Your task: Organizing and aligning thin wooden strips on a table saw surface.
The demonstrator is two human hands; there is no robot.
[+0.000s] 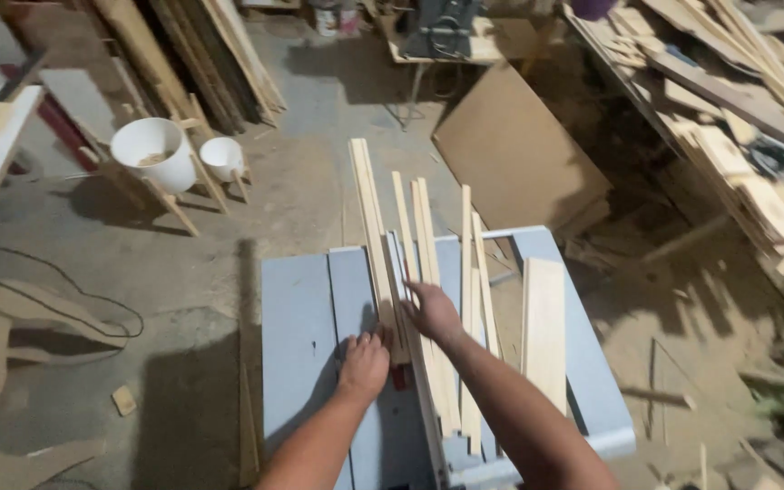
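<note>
Both forearms reach forward over the grey saw table (297,327). On it, the left hand (364,365) lies palm down, fingers together and flat, pressing the near end of a thin wooden strip (372,227) without gripping it. Just beside it, the right hand (432,311) spreads its fingers loosely over the neighbouring strips (428,245) — touching, not closed on any. A wider pale board (544,331) lies to the right. Farther left stand two white buckets in wooden frames — the large bucket (149,152) holds some sawdust; the small bucket's (222,158) contents cannot be told.
</note>
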